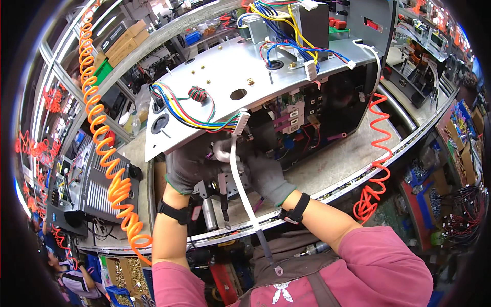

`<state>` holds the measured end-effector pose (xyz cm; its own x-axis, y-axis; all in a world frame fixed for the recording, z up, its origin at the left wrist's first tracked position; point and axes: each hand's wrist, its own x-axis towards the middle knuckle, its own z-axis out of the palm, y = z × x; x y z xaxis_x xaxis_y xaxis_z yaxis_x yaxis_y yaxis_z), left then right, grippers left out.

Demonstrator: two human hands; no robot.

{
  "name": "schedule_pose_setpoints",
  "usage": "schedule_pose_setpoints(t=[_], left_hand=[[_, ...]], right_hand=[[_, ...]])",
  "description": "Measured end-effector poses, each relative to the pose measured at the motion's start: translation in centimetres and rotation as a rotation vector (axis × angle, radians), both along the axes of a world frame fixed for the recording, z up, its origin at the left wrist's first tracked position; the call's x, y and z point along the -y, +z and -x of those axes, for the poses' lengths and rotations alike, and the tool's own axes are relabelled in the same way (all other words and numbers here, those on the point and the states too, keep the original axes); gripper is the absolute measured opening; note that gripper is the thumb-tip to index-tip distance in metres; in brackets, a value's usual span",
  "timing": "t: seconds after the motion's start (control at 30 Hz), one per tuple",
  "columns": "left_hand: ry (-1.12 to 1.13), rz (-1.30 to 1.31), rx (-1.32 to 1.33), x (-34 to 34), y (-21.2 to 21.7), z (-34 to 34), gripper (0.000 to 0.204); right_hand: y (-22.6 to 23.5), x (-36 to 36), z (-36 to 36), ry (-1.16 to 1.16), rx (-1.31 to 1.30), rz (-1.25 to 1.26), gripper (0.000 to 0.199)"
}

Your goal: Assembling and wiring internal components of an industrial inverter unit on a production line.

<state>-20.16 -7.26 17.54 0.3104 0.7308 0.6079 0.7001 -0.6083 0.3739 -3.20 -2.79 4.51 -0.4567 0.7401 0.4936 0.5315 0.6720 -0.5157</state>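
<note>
Both of my hands wear grey gloves and reach under the metal panel (220, 71) of a machine chassis. My left hand (185, 168) is beside the bent upper part of a thick white cable (237, 171); its fingers are lost in shadow. Deeper in, next to the circuit board parts (294, 120), is my right hand (268, 179), its fingertips also hidden. The cable hangs down toward my apron and ends in a dark sleeve with a ring terminal (279, 270). Just above the hands dangles a white connector (241, 123) on a bundle of coloured wires (197, 120).
An orange coiled air hose (105, 153) hangs at the left, and a red coiled hose (378, 138) at the right. A black finned housing (105, 189) stands on the left. Bins of small parts (427, 189) lie to the right. Another person (76, 276) is at lower left.
</note>
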Motion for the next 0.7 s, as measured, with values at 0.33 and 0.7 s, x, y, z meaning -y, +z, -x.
schedule_pose_setpoints(t=[0.33, 0.7], left_hand=[[-0.032, -0.199, 0.473, -3.2, -3.4, -1.7, 0.048], [0.271, -0.378, -0.002, -4.1, -1.4, -1.5, 0.026]], right_hand=[[0.1, 0.1, 3.0, -0.245, -0.285, 0.056, 0.024], [-1.9, -2.3, 4.9, -0.265, -0.327, 0.126, 0.029]])
